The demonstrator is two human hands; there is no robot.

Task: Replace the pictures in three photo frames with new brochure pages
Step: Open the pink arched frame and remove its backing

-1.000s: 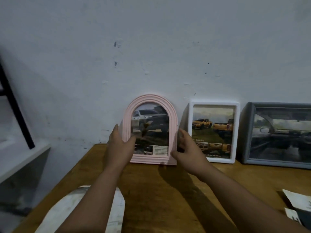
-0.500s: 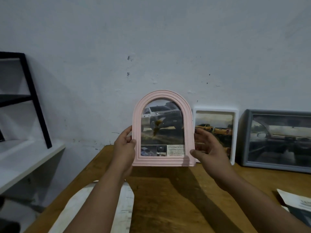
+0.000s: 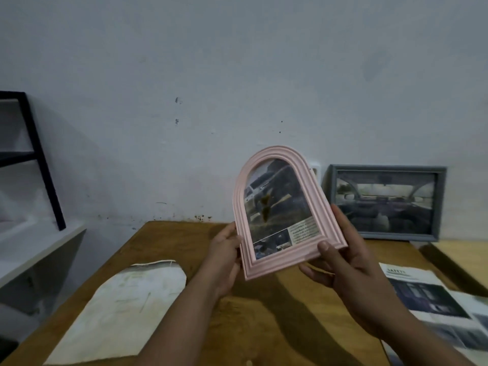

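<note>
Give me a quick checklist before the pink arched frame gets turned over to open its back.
1. Both hands on the pink frame: ok, left hand at the left edge, right hand at the lower right.
2. Frame clear of the table: ok, lifted and tilted.
3. Bare table to lay it on: ok, between the white sheet and the brochure pages.
4. Grey frame out of the way: ok, leaning at the wall.
5. Back clips: cannot tell, back hidden.
</note>
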